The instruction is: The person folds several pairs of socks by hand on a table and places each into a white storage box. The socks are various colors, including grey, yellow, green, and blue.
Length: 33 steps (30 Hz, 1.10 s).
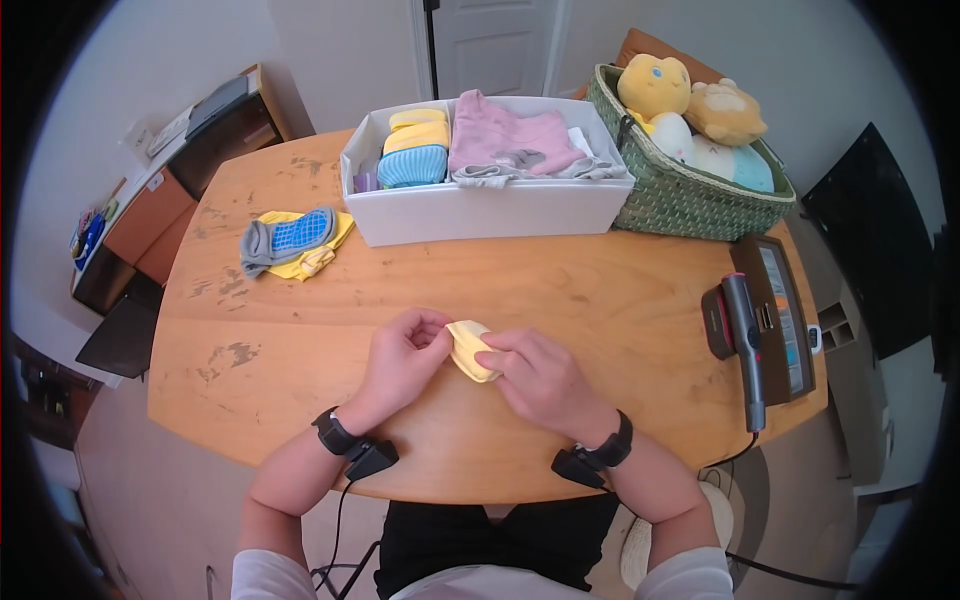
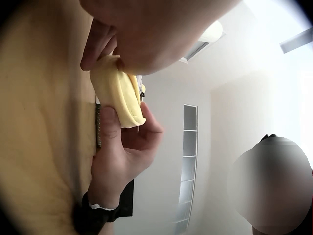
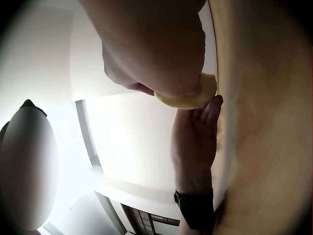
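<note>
A small folded yellow cloth bundle (image 1: 472, 352) is held between both hands above the front middle of the table. The left hand (image 1: 402, 362) pinches its left end between thumb and fingers. On the right end, the right hand (image 1: 540, 378) grips with its thumb on one side and fingers on the other. In the left wrist view the bundle (image 2: 117, 92) appears as a rolled shape with a folded edge, the right hand (image 2: 122, 156) below it. The right wrist view shows the bundle (image 3: 188, 98) partly hidden by the right hand (image 3: 151, 54).
A white divided box (image 1: 490, 215) with rolled and loose clothes stands at the back. Beside it is a green basket (image 1: 690, 200) of plush toys. Yellow and grey-blue socks (image 1: 295, 242) lie at left; a corded dark appliance (image 1: 742, 340) and brown case (image 1: 785, 320) lie at right.
</note>
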Each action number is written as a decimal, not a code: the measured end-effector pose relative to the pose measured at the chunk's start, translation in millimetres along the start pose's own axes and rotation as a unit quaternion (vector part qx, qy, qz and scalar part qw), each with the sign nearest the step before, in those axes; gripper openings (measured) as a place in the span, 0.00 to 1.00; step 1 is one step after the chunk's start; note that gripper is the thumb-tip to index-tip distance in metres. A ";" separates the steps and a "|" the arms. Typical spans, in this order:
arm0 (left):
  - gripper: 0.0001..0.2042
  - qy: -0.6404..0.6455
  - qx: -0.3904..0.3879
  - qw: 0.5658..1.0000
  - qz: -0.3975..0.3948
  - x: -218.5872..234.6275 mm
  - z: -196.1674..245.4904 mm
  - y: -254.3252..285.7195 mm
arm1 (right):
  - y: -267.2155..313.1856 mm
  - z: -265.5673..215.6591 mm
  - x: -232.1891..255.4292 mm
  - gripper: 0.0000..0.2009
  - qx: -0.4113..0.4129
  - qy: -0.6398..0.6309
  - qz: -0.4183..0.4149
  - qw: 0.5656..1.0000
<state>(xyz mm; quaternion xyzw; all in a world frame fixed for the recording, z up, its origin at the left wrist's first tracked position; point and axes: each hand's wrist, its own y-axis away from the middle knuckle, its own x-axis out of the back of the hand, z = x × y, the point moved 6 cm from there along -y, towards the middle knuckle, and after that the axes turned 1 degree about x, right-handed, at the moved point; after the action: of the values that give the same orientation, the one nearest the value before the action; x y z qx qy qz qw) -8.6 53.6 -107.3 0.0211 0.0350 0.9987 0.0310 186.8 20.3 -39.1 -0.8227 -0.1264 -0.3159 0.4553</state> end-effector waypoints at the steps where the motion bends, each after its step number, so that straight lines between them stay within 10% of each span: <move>1: 0.09 -0.103 -0.021 0.994 -0.005 -1.4 5.7 0.3 | -0.7 -2.4 -1.7 0.13 0.025 0.015 -0.006 1.000; 9: 0.06 -0.170 -0.041 0.985 -0.006 -1.5 9.4 0.9 | 2.7 0.3 -2.0 0.11 -0.002 -0.001 0.000 1.000; 18: 0.16 0.078 0.015 0.993 -0.088 -3.8 12.5 1.0 | 10.1 33.9 0.1 0.18 -0.187 -0.176 0.014 0.966; 21: 0.18 -0.021 -0.152 0.983 -0.097 -15.8 39.0 13.2 | 13.5 42.3 -7.0 0.16 -0.269 -0.319 0.013 0.909; 33: 0.16 -0.098 0.001 0.983 -0.157 -22.4 36.6 25.7 | 24.7 43.2 -25.4 0.24 -0.380 -0.445 -0.100 0.805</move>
<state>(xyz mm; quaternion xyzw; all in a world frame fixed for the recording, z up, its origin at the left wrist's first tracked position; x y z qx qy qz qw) 13.8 29.2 -69.8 0.1127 0.0357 0.9745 0.1910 197.0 44.5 -88.4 -0.9630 -0.2666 0.0179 -0.0342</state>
